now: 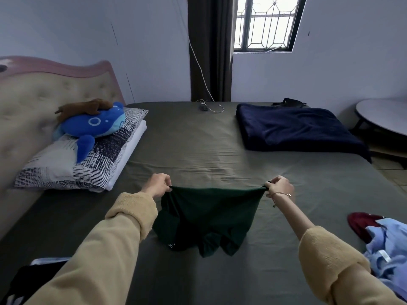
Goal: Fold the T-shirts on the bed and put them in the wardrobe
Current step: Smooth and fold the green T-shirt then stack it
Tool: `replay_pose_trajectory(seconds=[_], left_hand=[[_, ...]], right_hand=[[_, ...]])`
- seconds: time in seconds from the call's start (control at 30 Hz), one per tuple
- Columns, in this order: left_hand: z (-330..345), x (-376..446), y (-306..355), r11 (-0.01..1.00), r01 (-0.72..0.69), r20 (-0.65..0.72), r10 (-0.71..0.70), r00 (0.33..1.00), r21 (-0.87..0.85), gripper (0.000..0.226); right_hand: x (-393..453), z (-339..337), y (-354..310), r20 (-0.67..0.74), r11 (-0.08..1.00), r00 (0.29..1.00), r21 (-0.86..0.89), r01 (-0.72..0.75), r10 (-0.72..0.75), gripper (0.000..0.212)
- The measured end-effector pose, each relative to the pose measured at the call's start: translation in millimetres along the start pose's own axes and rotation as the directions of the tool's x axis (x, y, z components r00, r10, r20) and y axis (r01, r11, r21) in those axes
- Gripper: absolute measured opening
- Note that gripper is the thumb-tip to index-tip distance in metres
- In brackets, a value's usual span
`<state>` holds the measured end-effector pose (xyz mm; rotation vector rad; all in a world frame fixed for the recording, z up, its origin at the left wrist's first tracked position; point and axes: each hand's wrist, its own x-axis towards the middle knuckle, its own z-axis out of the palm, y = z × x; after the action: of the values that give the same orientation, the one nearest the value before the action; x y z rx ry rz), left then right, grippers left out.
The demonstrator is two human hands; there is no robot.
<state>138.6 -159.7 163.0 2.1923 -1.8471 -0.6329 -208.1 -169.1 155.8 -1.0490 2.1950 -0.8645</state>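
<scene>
Left hand (159, 185) and right hand (279, 186): each pinches one top corner of one dark green T-shirt (207, 219), soft knit, hanging limp over the olive bed (198, 146) at 6 o'clock. One pale blue shirt (387, 249), crumpled, at 4 o'clock. One navy blanket (297, 128), folded flat, at 1 o'clock. Two stacked pillows (66, 168), one blue plush toy (92, 126) at 10 o'clock.
</scene>
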Motion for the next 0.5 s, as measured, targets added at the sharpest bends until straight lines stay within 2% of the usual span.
replay_pose_trajectory(seconds=[0.07, 0.17, 0.33, 0.5], left_hand=[[2.2, -1.8, 0.2, 1.000, 0.000, 0.009, 0.000, 1.000, 0.007, 0.013], [3.3, -3.3, 0.4, 1.000, 0.000, 0.010, 0.000, 1.000, 0.011, 0.012], [2.8, -5.4, 1.5, 1.000, 0.008, -0.011, -0.007, 1.000, 0.027, 0.008], [1.1, -5.4, -1.2, 0.999, 0.029, -0.025, -0.028, 0.999, 0.037, 0.011]], right_hand=[[-2.4, -0.7, 2.3, -0.053, 0.983, 0.993, -0.161, 0.091, -0.101, 0.009], [-7.4, -2.1, 1.9, -0.045, 0.949, 0.977, -0.253, 0.190, -0.207, 0.013], [-6.5, -5.1, -0.1, 0.032, 0.957, 0.960, -0.076, 0.281, -0.280, 0.013], [-5.2, -8.8, -1.0, 0.032, 0.957, 0.968, -0.147, 0.249, -0.247, 0.021]])
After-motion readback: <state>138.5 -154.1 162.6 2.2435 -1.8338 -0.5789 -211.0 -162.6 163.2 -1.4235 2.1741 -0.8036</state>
